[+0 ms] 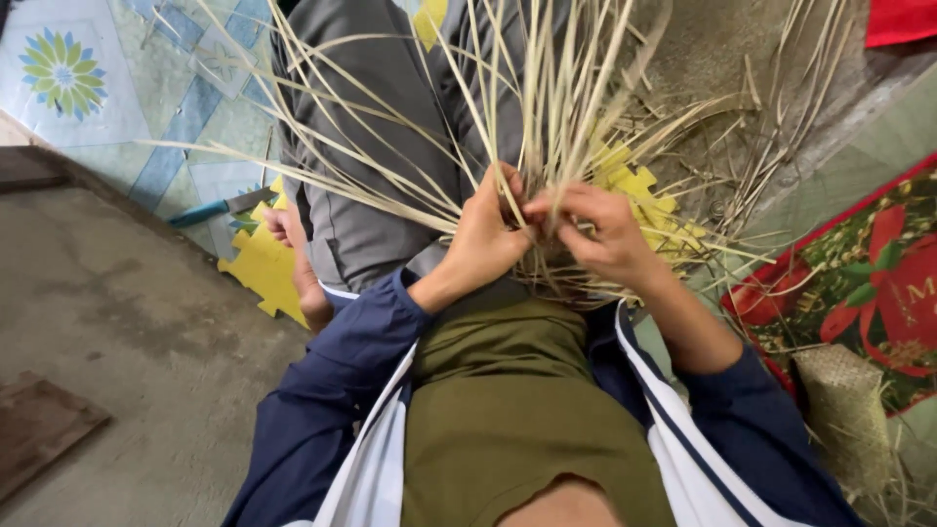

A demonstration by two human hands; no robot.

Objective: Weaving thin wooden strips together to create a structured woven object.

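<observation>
A half-woven basket base of pale straw strips [556, 263] rests in my lap, with many long loose strips [547, 88] fanning up and outward from it. My left hand [483, 234] grips the woven part on its left side, fingers curled around several strips. My right hand [600, 229] pinches a single thin strip between thumb and fingers, just right of the left hand. The two hands almost touch at the fingertips. I sit cross-legged in grey trousers [371, 146], an olive shirt and a dark blue jacket.
A knife with a blue handle [210, 210] lies on the patterned floor tiles at left, by a yellow foam mat [259, 263]. Loose straw litters the floor at upper right. A finished woven piece [844, 410] stands at right on a red patterned mat [869, 273].
</observation>
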